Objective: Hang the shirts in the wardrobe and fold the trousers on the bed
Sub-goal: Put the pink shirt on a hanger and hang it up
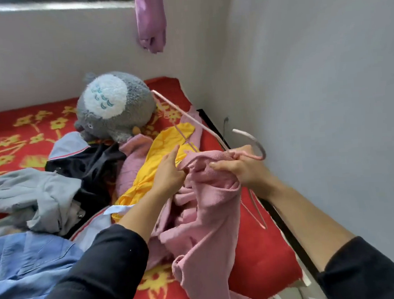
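Note:
A pink shirt (203, 219) hangs bunched over the right side of the bed (263, 249), partly threaded onto a pink hanger (251, 138). My right hand (241, 167) grips the hanger's neck just below the hook, together with the shirt's collar. My left hand (169, 170) pinches the collar edge to the left of it. One hanger arm sticks out up-left toward the plush toy; the other pokes out below my right wrist.
On the red flowered blanket lie a yellow garment (159, 156), a black and grey garment (87, 161), grey clothes (31, 193) and a blue denim piece (24, 266). A grey plush toy (113, 106) sits behind them. A purple garment (150, 19) hangs above. A wall stands close on the right.

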{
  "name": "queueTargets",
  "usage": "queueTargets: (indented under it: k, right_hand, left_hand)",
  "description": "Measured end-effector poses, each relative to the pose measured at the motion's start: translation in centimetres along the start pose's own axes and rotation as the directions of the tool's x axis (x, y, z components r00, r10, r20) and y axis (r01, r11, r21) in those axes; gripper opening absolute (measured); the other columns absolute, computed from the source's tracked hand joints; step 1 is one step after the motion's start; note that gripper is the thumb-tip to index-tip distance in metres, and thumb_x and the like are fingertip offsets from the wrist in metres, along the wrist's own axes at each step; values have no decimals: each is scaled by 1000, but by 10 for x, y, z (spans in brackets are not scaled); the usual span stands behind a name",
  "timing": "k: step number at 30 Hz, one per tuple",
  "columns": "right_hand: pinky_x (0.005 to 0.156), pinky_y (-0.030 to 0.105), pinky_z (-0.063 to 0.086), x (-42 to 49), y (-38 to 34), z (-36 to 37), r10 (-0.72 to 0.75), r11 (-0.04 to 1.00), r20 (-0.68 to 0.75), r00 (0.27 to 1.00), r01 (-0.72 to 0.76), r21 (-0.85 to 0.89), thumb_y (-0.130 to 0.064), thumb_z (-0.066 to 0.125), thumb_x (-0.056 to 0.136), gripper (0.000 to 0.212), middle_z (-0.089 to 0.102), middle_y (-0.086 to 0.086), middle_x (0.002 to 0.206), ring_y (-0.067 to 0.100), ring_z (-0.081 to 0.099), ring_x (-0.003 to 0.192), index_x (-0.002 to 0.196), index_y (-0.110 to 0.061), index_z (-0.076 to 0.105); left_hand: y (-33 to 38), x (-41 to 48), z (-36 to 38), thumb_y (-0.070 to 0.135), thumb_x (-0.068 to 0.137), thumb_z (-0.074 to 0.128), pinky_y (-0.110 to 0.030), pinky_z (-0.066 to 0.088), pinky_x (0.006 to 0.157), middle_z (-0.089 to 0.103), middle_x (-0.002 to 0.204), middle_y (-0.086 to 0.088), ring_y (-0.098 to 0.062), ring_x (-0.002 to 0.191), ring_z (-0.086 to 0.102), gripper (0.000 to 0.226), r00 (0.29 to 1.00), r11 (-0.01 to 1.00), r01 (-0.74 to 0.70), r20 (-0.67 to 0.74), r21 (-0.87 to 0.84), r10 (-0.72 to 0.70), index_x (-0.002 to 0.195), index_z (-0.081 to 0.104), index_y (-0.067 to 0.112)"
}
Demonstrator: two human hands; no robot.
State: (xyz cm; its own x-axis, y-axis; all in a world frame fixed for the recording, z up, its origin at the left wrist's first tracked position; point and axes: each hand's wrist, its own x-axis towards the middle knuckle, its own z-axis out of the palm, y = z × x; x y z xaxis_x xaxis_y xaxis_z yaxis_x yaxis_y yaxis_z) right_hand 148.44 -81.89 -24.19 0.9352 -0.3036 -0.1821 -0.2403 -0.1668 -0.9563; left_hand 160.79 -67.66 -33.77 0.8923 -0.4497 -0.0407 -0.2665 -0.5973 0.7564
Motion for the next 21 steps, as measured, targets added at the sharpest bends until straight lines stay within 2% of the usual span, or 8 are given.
queueTargets:
  k: [2, 5, 7, 10, 14, 16, 18, 21]
  right_hand:
    - [74, 27, 49, -9, -30, -11, -55, 996, 59, 997, 59, -70, -4, 73, 77, 20, 72, 13, 81, 12, 62, 83, 96, 3, 72]
    - [73, 30, 53, -24, -73, -27, -116, 988, 119, 986, 127, -93, 1, 70, 78, 12, 71, 23, 86, 21, 65, 80, 89, 7, 73]
    - [65, 30, 54, -29, -95, -40, -178, 978, 82, 981, 185, -95, 2, 71, 77, 13, 70, 24, 82, 24, 65, 72, 88, 10, 72]
    - [65, 27, 55, -30, -119, -60, -249, 968, -55, 967, 246, -49, 6, 68, 75, 12, 69, 17, 77, 21, 66, 69, 87, 7, 73]
    - [61, 23, 51, -23, -148, -79, -395, 918, -289, 872, 377, -120, 12, 65, 71, 20, 67, 4, 65, 13, 61, 62, 77, -4, 76]
    - [59, 24, 49, -16, -163, -83, -426, 902, -386, 819, 417, -111, 9, 68, 71, 14, 64, 5, 64, 13, 58, 59, 72, -4, 74]
    - [60, 29, 47, -11, -180, -84, -467, 874, -437, 769, 477, -94, 2, 71, 71, 5, 59, 9, 68, 16, 54, 63, 70, 6, 68]
    - [58, 30, 42, -5, -205, -81, -540, 800, -505, 674, 597, -59, -5, 73, 71, 22, 51, 9, 69, 16, 46, 64, 72, 13, 62]
  left_hand:
    - [16, 3, -7, 30, 83, 70, -31, 35, 100, 54, 134, -5, -20, 124, 47, 62, 996, 994, -79, -36, -74, 76, 138, 47, 14]
    - [35, 6, -20, 37, 79, 61, -39, 47, 88, 69, 102, 1, -17, 96, 61, 36, 963, 948, -268, -22, -172, 268, 103, 69, 11]
    - [48, 12, -32, 32, 80, 55, -41, 49, 82, 70, 88, -2, -19, 86, 61, 27, 945, 931, -322, 2, -172, 327, 89, 69, 11]
    - [73, 15, -61, 26, 87, 52, -31, 44, 76, 61, 82, 9, -13, 81, 54, 12, 935, 914, -354, -55, -199, 350, 90, 62, 21]
    - [133, 10, -126, 20, 100, 43, -33, 34, 66, 45, 67, 4, -12, 68, 41, 27, 884, 861, -435, -304, -263, 354, 74, 47, 14]
    - [178, 2, -167, 19, 99, 44, -28, 35, 61, 43, 68, 0, -8, 64, 40, 27, 857, 760, -506, -340, -409, 388, 73, 46, 15]
    - [221, -14, -210, 19, 100, 43, -24, 36, 57, 44, 68, -3, -8, 62, 41, 25, 818, 698, -571, -372, -433, 439, 78, 51, 9]
    - [251, -35, -253, 33, 99, 47, -22, 43, 62, 57, 65, 3, -7, 61, 52, 33, 824, 759, -563, -285, -325, 489, 78, 59, 10]
